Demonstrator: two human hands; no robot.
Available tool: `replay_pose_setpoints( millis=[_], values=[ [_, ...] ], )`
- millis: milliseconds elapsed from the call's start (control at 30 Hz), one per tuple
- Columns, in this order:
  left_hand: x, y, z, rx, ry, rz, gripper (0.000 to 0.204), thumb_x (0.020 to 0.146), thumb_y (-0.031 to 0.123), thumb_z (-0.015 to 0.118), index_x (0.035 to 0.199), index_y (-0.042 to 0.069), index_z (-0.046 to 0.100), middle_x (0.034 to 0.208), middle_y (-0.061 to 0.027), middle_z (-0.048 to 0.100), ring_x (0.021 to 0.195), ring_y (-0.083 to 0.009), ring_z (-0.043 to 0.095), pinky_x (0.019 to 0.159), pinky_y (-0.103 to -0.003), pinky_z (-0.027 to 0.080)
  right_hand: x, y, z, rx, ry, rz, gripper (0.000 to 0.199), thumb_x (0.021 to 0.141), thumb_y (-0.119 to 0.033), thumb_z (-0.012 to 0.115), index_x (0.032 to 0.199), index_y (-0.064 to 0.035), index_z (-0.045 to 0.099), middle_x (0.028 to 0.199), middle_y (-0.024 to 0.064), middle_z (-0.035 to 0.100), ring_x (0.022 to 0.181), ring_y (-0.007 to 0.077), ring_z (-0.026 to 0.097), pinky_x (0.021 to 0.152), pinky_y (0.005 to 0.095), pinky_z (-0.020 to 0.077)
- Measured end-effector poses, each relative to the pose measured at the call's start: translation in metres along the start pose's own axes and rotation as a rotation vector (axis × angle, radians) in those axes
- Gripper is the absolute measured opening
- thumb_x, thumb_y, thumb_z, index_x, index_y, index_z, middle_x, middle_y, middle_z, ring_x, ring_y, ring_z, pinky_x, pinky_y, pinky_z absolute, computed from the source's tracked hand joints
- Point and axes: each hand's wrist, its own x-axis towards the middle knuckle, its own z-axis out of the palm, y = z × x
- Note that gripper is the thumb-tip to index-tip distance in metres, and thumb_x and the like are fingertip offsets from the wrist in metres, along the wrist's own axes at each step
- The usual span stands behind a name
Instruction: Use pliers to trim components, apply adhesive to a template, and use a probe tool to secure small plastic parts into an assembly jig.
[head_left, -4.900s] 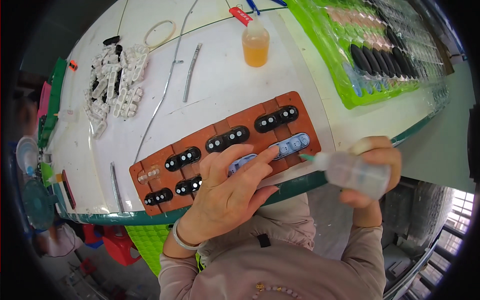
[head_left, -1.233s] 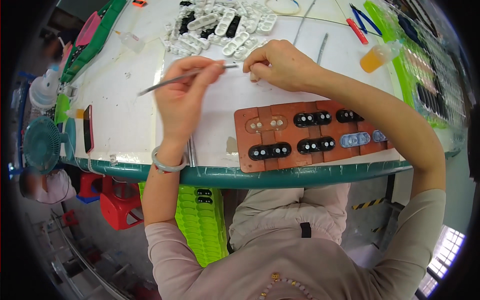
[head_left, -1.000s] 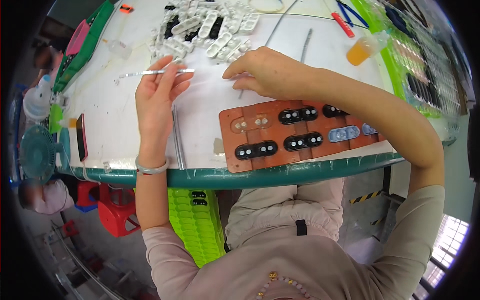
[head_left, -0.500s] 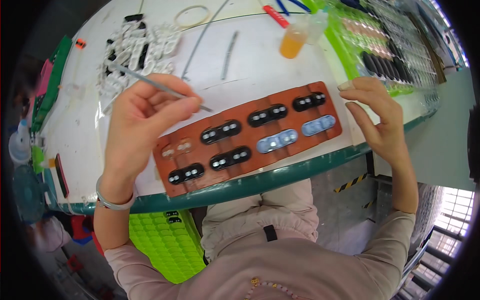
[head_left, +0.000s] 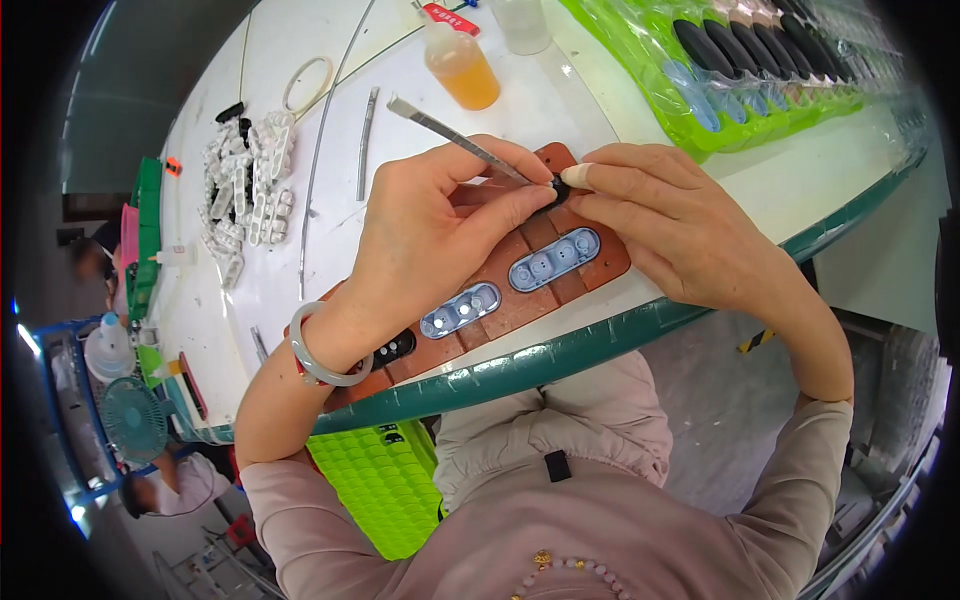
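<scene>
My left hand [head_left: 440, 215] pinches slim metal tweezers [head_left: 455, 138] between thumb and fingers, their wide end pointing up and left. The working tip is hidden by my fingertips. A black oval piece [head_left: 553, 196] with rounded ends sits at the far right of a brown board [head_left: 508, 258]. Fingers of my right hand [head_left: 675, 215] close on that piece from the right, meeting my left fingertips; the right thumb is hidden. Nearer me on the board lie two blue-grey oval pieces [head_left: 555, 260] and another black one [head_left: 394, 347]. My left hand and forearm cover the board's far left part.
Several white and black parts [head_left: 250, 180] are heaped at left. A second metal tool [head_left: 367, 145], a bottle of orange liquid [head_left: 465, 72] and a clear cup [head_left: 522, 25] stand or lie beyond. Bright green trays [head_left: 690, 110] hold dark pieces; another green tray [head_left: 375, 480] sits below the table edge.
My right hand has come in from beside the board and closed on the black piece. My left hand has brought the tweezers to the same piece. The view has shifted.
</scene>
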Motion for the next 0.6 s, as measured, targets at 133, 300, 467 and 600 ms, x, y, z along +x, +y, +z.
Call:
replay_pose_setpoints(
  millis=[133,300,467,600],
  values=[
    [0.002,0.004,0.003,0.208,0.05,0.038,0.011,0.08,0.001,0.065,0.09,-0.001,0.064,0.08,-0.0079,0.067,0.074,-0.0104,0.066,0.061,-0.021,0.052,-0.001,0.006,0.01,-0.003,0.094,-0.056,0.032,0.069,-0.005,0.061,0.1,-0.0023,0.061,0.112,0.0078,0.057,0.11,0.0235,0.051,0.09,0.0358,0.0418],
    [0.0,0.004,0.005,0.346,0.005,0.133,0.013,0.079,-0.002,0.064,0.092,-0.003,0.064,0.089,-0.006,0.066,0.077,-0.0132,0.066,0.068,-0.024,0.054,-0.006,0.008,0.014,0.049,0.102,-0.075,0.038,0.068,0.0,0.06,0.105,-0.0027,0.06,0.12,0.0079,0.054,0.112,0.0269,0.05,0.091,0.0394,0.0415],
    [0.001,-0.003,0.006,0.468,0.077,0.294,0.009,0.074,0.002,0.068,0.083,0.003,0.067,0.082,-0.0058,0.064,0.057,-0.0162,0.061,0.048,-0.024,0.048,-0.003,0.005,0.011,0.074,0.096,-0.079,0.04,0.066,-0.003,0.06,0.106,-0.0025,0.06,0.118,0.0095,0.053,0.11,0.0269,0.051,0.091,0.0398,0.0411],
    [0.001,-0.005,0.007,0.516,0.099,0.364,0.011,0.073,0.001,0.069,0.083,0.004,0.067,0.082,-0.0056,0.064,0.062,-0.0163,0.06,0.049,-0.025,0.047,-0.001,0.004,0.011,0.0,0.159,-0.109,0.029,0.068,-0.01,0.062,0.096,-0.0018,0.061,0.107,0.0092,0.057,0.104,0.0228,0.052,0.089,0.035,0.0412]
  ],
)
